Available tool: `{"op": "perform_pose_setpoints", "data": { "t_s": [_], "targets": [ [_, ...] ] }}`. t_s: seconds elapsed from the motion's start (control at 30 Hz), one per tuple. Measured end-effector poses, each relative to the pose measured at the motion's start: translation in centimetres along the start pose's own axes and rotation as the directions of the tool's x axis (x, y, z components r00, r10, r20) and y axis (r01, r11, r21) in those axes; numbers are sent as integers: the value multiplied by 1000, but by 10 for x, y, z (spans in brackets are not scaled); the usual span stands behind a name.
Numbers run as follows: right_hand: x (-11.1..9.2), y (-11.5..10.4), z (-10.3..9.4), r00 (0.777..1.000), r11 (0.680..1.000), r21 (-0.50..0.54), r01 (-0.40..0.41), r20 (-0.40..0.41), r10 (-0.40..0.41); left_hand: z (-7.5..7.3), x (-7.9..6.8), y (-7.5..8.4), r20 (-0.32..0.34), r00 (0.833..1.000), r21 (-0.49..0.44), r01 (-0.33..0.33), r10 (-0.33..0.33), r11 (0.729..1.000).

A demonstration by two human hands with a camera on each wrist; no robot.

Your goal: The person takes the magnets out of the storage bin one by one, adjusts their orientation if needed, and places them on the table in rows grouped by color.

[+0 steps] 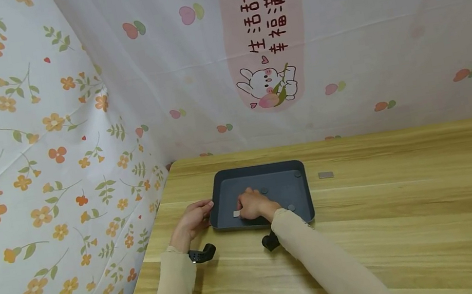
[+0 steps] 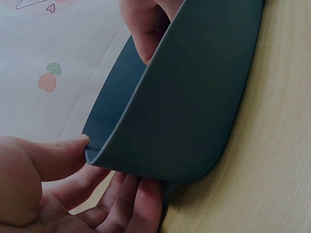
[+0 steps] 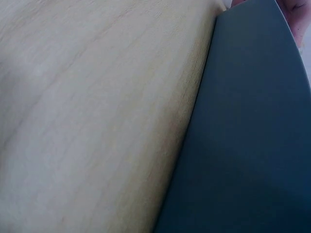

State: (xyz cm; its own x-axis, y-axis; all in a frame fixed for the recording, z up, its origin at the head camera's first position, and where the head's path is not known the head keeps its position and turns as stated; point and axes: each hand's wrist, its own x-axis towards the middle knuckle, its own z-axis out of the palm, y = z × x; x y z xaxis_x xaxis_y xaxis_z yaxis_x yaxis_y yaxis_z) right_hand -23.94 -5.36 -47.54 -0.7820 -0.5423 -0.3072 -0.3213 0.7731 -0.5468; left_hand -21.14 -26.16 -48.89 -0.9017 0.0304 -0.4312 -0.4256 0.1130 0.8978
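Note:
A dark blue-grey rectangular tray (image 1: 258, 170) with raised walls lies on the wooden table. My left hand (image 1: 194, 217) grips its left end; in the left wrist view the thumb is at the rim and the other fingers lie against the outer wall below. Inside the tray, my right hand (image 1: 253, 204) has curled fingers low over the floor, left of the middle. A small pale flat rectangular piece (image 1: 236, 214) sticks out at its fingertips. Small dark round discs (image 1: 298, 174) show on the tray floor. In the right wrist view the tray's wall (image 3: 248, 121) hides the right hand's fingers.
Right of the tray, a small grey flat rectangular piece (image 1: 326, 174) lies on the wooden table (image 1: 414, 205). A flowered cloth (image 1: 46, 163) hangs along the left side and a printed cloth (image 1: 186, 72) behind the table. Each wrist wears a black camera mount (image 1: 204, 253).

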Motion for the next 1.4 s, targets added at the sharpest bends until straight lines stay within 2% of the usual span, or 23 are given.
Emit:
{"op": "perform_pose_setpoints", "data": {
  "t_s": [0.47, 1.27, 1.4],
  "targets": [
    [0, 1, 1, 1000, 1000, 1, -1, -8, 1, 0, 1, 1, -8, 1000, 0, 3, -3, 1000],
    [-3, 3, 3, 1000, 996, 88, 5, -20, -4, 2, 0, 0, -26, 1000, 17, 14, -13, 1000],
    [-3, 4, 2, 1000, 997, 73, 17, -26, -15, 3, -1, 0, -28, 999, 13, 16, -15, 1000]
  ]
}}
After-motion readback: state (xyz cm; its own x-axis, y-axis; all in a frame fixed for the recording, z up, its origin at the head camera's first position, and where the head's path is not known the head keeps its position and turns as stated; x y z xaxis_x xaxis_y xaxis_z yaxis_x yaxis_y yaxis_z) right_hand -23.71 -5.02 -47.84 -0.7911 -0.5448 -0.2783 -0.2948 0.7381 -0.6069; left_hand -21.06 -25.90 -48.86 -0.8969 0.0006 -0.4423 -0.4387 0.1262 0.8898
